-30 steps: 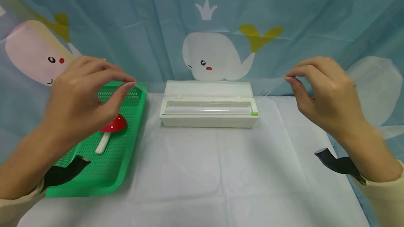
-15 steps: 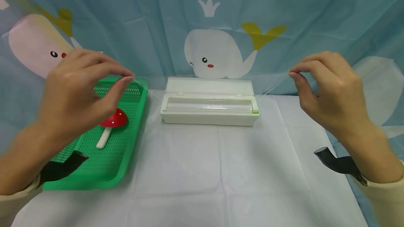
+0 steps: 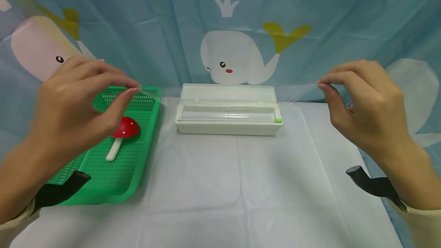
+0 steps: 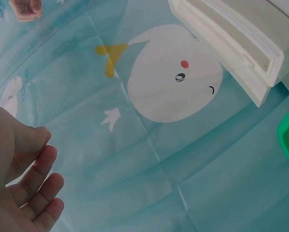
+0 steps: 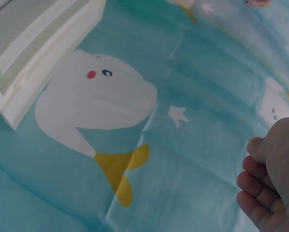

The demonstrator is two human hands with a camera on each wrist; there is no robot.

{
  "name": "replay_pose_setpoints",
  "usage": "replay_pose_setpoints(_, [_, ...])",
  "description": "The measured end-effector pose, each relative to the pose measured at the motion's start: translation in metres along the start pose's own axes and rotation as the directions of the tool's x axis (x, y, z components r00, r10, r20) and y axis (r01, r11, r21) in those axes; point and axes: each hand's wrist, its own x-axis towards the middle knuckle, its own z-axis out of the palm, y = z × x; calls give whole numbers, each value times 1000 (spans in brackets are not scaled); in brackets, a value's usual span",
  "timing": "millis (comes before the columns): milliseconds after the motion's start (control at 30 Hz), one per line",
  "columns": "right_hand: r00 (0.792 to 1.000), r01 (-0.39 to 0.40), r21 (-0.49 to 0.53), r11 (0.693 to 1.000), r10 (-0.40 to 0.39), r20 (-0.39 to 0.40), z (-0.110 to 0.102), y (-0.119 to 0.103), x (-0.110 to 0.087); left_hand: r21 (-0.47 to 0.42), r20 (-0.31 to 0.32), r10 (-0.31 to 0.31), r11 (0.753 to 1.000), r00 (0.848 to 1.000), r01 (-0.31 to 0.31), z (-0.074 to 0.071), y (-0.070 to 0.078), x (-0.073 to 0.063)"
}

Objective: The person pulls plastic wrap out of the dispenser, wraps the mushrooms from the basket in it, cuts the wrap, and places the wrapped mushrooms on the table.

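My left hand (image 3: 79, 102) and right hand (image 3: 366, 102) are raised on either side of a white cling film dispenser (image 3: 229, 128). Each pinches a corner of clear cling film (image 3: 158, 100) between thumb and index finger. Faint, nearly invisible film stretches from both pinches toward the dispenser. Its lid (image 3: 229, 93) stands open at the back, showing the film roll (image 3: 227, 115) behind a window. In the left wrist view, the left hand (image 4: 26, 179) has its other fingers loosely bent. The right hand (image 5: 270, 179) shows a similar pinch in the right wrist view.
A green perforated basket (image 3: 138, 179) stands on the left, partly behind the left forearm. Inside lies a red, white-dotted mushroom-shaped object (image 3: 128, 127) with a white stem. A white cloth (image 3: 206, 186) covers the table; a blue whale-print curtain (image 3: 155, 41) hangs behind.
My hands have spread slightly farther apart, the left going left and the right going right, both still pinching the film. The dispenser and basket appear a little higher in view.
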Motion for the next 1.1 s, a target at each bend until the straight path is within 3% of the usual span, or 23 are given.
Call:
replay_pose_setpoints(67, [1000,0,4,1000,0,-4,-1,-1,0,14,12,26,1000,1000,-26,-19,43,16])
replay_pose_setpoints(100, [1000,-3,11,1000,3,-10,-1,-2,-1,23,16,45,999,999,-45,-25,55,19])
replay_pose_setpoints(133, [1000,-4,17,1000,4,-18,-2,-2,-1,6,22,41,999,999,-42,-26,57,18])
replay_pose_setpoints(167, [1000,-6,23,1000,7,-26,-2,-3,-2,-6,2,40,999,999,-40,-22,49,13])
replay_pose_setpoints(267, [999,0,33,999,1,-51,-4,-5,-5,-3,-13,43,999,999,-43,-5,7,-14])
replay_pose_setpoints(333, [997,2,33,999,0,-74,-5,-7,-7,-36,-37,6,999,999,-7,-3,6,-23])
replay_pose_setpoints(367, [997,3,32,999,0,-83,-6,-8,-9,-42,-54,0,999,999,-2,-6,17,-22])
replay_pose_setpoints(400, [995,3,33,999,0,-96,-7,-9,-11,-43,-52,-9,999,999,6,-13,39,-16])
replay_pose_setpoints(533, [987,14,50,999,-6,-159,-12,-10,-23,-88,-81,-31,996,996,24,-47,138,13])
replay_pose_setpoints(600, [982,21,65,998,-9,-191,-14,-11,-31,-119,-109,-20,993,994,7,-54,164,16])
replay_pose_setpoints(733, [974,41,72,997,-24,-223,-18,-15,-49,-194,-172,5,980,985,-39,-51,168,1])
replay_pose_setpoints(867, [980,73,74,995,-58,-192,-25,-25,-64,-231,-192,38,970,981,-83,-48,171,-17])
replay_pose_setpoints(1100, [975,105,133,986,-76,-210,-23,-48,-84,-319,-170,32,944,985,-85,-39,182,-56])
